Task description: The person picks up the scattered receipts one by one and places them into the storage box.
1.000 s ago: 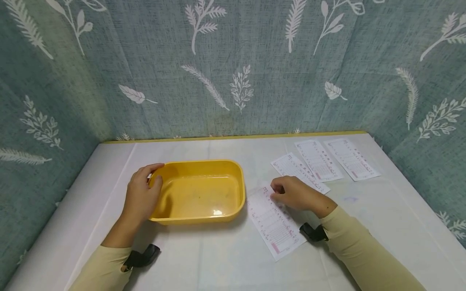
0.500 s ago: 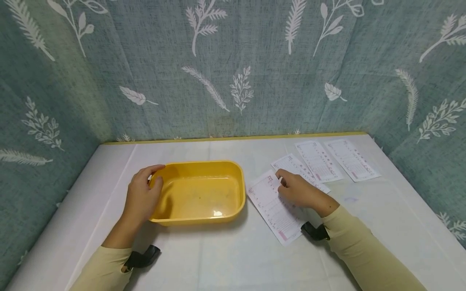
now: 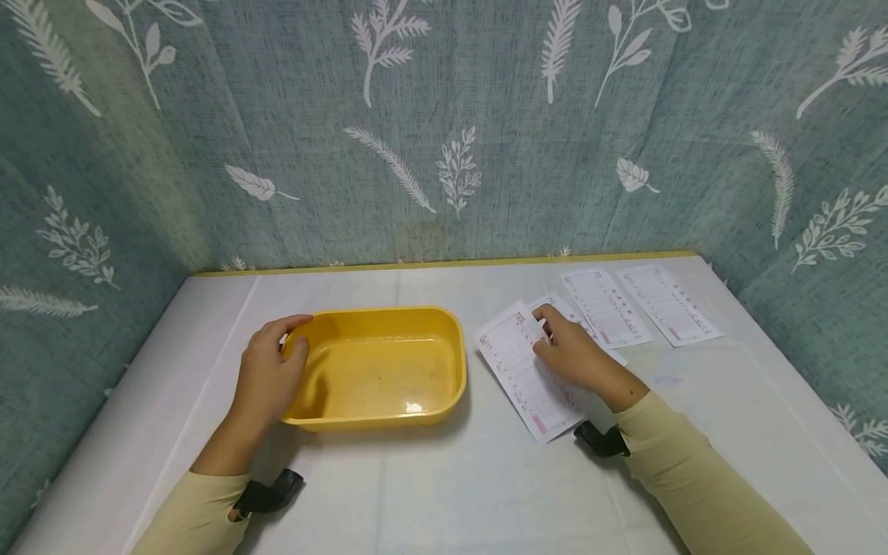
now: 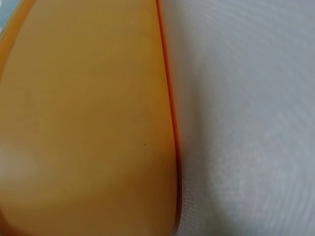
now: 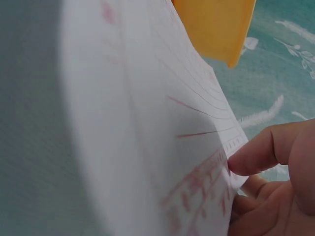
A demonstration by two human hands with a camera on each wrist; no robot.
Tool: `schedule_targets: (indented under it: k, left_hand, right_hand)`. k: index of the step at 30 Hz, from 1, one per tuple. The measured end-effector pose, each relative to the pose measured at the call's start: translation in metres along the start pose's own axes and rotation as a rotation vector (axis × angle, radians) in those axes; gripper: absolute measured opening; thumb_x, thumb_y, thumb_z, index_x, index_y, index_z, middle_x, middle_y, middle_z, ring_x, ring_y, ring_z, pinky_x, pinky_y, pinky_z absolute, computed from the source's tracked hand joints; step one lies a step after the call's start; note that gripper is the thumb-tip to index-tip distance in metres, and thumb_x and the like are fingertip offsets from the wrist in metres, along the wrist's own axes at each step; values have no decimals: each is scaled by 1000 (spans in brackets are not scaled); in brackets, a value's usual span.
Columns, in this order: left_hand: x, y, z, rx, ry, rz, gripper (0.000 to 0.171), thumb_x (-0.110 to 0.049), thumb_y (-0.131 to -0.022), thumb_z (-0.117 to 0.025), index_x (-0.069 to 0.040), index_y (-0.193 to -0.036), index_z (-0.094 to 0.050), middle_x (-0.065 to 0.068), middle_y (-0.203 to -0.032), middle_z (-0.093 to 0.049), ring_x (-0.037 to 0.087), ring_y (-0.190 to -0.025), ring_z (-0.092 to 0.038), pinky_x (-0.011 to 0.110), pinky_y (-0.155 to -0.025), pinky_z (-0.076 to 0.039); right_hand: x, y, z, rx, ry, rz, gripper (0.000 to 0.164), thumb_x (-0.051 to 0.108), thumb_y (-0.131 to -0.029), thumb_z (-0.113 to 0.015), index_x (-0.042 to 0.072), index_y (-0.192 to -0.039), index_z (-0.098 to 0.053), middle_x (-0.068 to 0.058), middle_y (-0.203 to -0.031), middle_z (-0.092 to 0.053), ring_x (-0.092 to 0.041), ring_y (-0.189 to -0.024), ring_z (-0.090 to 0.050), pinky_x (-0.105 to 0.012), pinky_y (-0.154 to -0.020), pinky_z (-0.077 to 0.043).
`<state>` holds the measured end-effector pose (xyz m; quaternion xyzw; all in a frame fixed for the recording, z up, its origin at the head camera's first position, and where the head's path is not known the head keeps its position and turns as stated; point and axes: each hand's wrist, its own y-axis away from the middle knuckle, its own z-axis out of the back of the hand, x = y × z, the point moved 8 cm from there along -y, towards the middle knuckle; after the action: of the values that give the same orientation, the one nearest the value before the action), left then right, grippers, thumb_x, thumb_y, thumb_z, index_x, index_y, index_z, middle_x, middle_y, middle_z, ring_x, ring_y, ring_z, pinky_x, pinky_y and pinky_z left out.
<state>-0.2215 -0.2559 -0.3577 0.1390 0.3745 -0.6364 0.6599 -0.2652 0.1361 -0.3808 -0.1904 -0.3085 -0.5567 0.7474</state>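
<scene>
A yellow plastic tray (image 3: 375, 423) with nothing in it stands left of centre on the white table. My left hand (image 3: 270, 370) grips its left end, thumb inside the rim and fingers outside. To the right of the tray, my right hand (image 3: 572, 347) pinches a printed paper sheet (image 3: 516, 362) by its right edge. In the right wrist view the sheet (image 5: 147, 118) bends, with thumb and fingers on its edge. The held sheet overlaps a second printed sheet (image 3: 555, 303) on the table. The left wrist view shows only the tray (image 4: 93, 108) and the tablecloth.
Two more printed sheets, one (image 3: 607, 307) beside the other (image 3: 669, 304), lie at the back right. A patterned green cloth (image 3: 444, 131) walls the table at the back and sides. A yellow strip (image 3: 444, 264) runs along the table's rear edge.
My right hand has taken hold of the nearest sheet and lifted it, moving it away from me and slightly right. My left hand and the tray have stayed put.
</scene>
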Motion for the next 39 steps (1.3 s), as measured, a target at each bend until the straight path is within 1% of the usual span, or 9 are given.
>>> schedule_targets:
  k: [5,10,16,20,23,27,35,39]
  left_hand:
    - [0,-1,1,-10,3,-17,35,-13,-100,-49,-3,-130,-62,22,-136,-58,40,-126,-49,60,-103,-45]
    - [2,1,-3,10,8,-11,35,-13,-100,-49,-3,-131,-61,22,-136,-58,40,-127,-49,60,-103,-45]
    - [-2,0,-3,7,15,-28,35,-12,-100,-49,-3,-131,-62,21,-136,-58,41,-127,-49,60,-103,-45]
    - [-2,2,-7,30,17,-26,35,-13,-100,-49,-4,-132,-61,21,-137,-58,41,-128,-49,60,-103,-44]
    - [-2,4,-9,37,18,-27,35,-12,-99,-50,-4,-132,-61,21,-137,-58,41,-128,-48,60,-103,-44]
    - [-6,4,-10,30,13,-45,35,-11,-99,-50,-4,-131,-61,21,-137,-57,42,-128,-48,61,-103,-44]
    - [-9,7,-13,48,11,-43,35,-11,-99,-50,-3,-131,-62,22,-137,-58,42,-126,-49,59,-102,-43]
    - [-11,7,-13,41,15,-62,35,-10,-99,-50,-2,-130,-62,22,-136,-58,43,-125,-49,59,-101,-42]
  right_hand:
    - [2,-1,4,-34,-4,2,38,6,-94,-46,3,-131,-44,-15,-99,-56,-20,-75,-48,-29,-63,-40]
    - [1,1,5,-46,-18,-8,37,6,-94,-47,3,-131,-45,-15,-100,-55,-21,-78,-48,-29,-64,-41]
    - [5,1,11,-105,-40,19,38,5,-92,-47,3,-130,-46,-16,-103,-57,-23,-81,-52,-30,-65,-43]
    - [5,3,12,-118,-54,10,39,5,-92,-46,4,-131,-45,-16,-105,-59,-22,-81,-53,-30,-67,-43]
    - [6,4,13,-129,-74,10,39,5,-92,-46,5,-131,-46,-14,-101,-59,-20,-76,-51,-29,-65,-41]
    - [11,5,17,-151,-96,35,40,5,-92,-46,5,-131,-47,-12,-94,-57,-19,-70,-46,-28,-62,-38]
    - [13,8,17,-163,-145,39,41,4,-89,-51,5,-130,-52,-9,-87,-55,-19,-71,-45,-27,-62,-37]
    - [16,10,18,-169,-166,45,39,3,-90,-51,6,-129,-53,-9,-86,-54,-19,-71,-44,-26,-61,-36]
